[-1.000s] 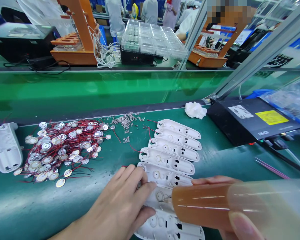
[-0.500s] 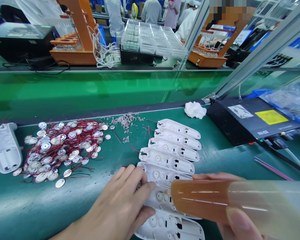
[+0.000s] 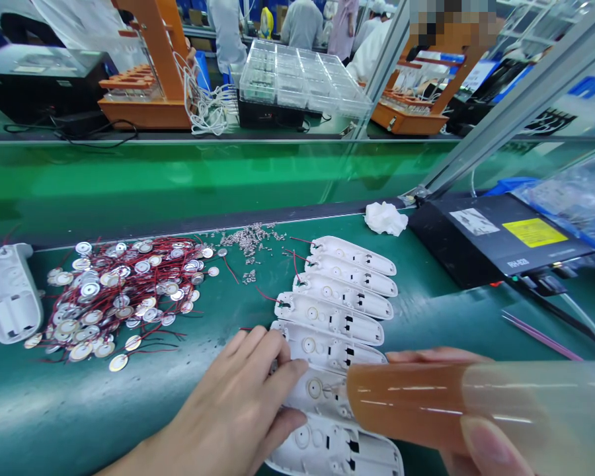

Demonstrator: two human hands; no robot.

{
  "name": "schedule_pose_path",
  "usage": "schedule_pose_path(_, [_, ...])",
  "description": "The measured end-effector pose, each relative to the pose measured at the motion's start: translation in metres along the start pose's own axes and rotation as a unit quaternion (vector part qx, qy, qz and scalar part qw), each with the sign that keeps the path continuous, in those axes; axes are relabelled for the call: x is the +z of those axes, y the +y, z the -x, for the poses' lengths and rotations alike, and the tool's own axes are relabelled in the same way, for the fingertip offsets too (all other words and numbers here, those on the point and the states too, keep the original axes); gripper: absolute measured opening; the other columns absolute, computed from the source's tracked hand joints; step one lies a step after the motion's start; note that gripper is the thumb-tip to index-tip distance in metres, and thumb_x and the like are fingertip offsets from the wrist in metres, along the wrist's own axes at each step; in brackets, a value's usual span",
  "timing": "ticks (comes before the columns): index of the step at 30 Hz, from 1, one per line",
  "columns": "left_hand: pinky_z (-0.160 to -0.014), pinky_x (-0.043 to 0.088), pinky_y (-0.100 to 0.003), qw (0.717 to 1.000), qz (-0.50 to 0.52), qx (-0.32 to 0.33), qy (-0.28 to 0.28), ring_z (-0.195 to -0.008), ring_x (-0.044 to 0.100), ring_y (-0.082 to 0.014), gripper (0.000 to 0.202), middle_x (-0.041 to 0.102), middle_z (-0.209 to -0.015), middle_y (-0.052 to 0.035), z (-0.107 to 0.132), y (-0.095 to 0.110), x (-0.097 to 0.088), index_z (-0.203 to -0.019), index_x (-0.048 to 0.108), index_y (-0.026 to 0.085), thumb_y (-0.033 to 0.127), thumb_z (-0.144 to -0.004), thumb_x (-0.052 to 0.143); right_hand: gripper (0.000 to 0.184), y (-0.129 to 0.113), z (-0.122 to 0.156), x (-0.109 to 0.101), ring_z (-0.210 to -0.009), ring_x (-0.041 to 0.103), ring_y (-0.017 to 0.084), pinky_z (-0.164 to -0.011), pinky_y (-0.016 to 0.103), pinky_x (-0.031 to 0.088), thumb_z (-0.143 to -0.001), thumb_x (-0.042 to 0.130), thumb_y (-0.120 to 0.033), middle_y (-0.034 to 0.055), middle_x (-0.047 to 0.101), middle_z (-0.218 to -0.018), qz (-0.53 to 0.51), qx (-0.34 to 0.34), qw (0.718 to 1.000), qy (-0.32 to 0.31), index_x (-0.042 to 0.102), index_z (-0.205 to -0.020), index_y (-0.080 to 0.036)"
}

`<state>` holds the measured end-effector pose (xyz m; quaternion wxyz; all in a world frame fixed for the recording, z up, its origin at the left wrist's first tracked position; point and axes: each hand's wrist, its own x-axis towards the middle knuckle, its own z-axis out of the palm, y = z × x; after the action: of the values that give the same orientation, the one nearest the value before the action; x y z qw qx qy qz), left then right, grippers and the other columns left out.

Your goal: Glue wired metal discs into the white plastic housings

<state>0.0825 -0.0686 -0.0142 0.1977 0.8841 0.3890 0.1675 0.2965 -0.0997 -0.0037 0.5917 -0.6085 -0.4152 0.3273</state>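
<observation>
Through the head view I'm resting the left hand (image 3: 242, 396), fingers curled narrow, at the left end of a white shell (image 3: 326, 406), and I cannot tell whether it is pinching anything. With the right hand (image 3: 490, 444) I'm gripping an amber-and-clear tube (image 3: 411, 400), its thin nozzle (image 3: 334, 390) pointing at the round disc (image 3: 315, 388) inside that shell, contact unclear. The shell is lying second-nearest in a column of similar shells (image 3: 344, 305), right of a pile of red-wired discs (image 3: 141, 267).
</observation>
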Motion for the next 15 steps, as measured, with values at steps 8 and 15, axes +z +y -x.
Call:
schedule_pose_path(8, [-0.063,0.042,-0.034,1.000,-0.003,-0.003,-0.003,-0.077,0.048,-0.0213,0.045,0.053,-0.092,-0.0050,0.001,0.002,-0.005,-0.112,0.048,0.020,0.016,-0.073,0.070,0.028,0.013,-0.011,-0.020,-0.074,0.067,0.031,-0.057,0.040,0.059,-0.074,0.060,-0.044,0.0100,0.070,-0.083,-0.097,0.003,0.992,-0.076,0.067,-0.093,-0.024])
schedule_pose_path(15, [-0.064,0.045,-0.029,0.998,-0.047,0.021,-0.022,-0.075,0.053,-0.0189,0.046,0.058,-0.090,-0.0034,0.019,0.012,-0.015,-0.107,0.052,0.020,0.026,-0.068,0.076,0.035,0.015,0.000,-0.042,-0.065,0.067,0.031,-0.052,0.043,0.058,-0.068,0.060,-0.053,0.0090,0.069,-0.076,-0.088,0.059,0.994,0.016,0.069,-0.087,-0.026])
